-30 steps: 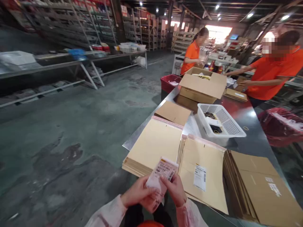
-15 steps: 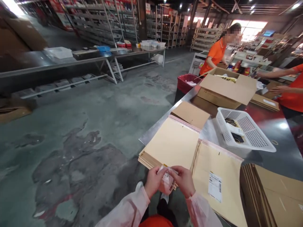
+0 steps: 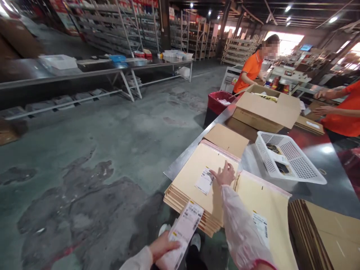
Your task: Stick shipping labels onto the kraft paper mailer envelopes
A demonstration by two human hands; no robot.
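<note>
one label (image 3: 204, 181) lies on the left envelope stack (image 3: 186, 175); right hand (image 3: 225, 174), fingers spread, is by its right edge; left hand (image 3: 164, 246) pinches the label strip (image 3: 188, 220); smoothing outward should best prevent creases

Labels in sight, print too small to read

A white label (image 3: 205, 181) with black print lies on the top left envelope (image 3: 184, 178); a similar sticker (image 3: 261, 227) is on the right-hand mailer (image 3: 274, 210). The strip of labels (image 3: 185, 225) in the left grip (image 3: 164, 245) shows yellow marks and barcodes — wording illegible. A yellow triangular warning sign (image 3: 234, 80) is on a white frame (image 3: 226, 83).
</note>
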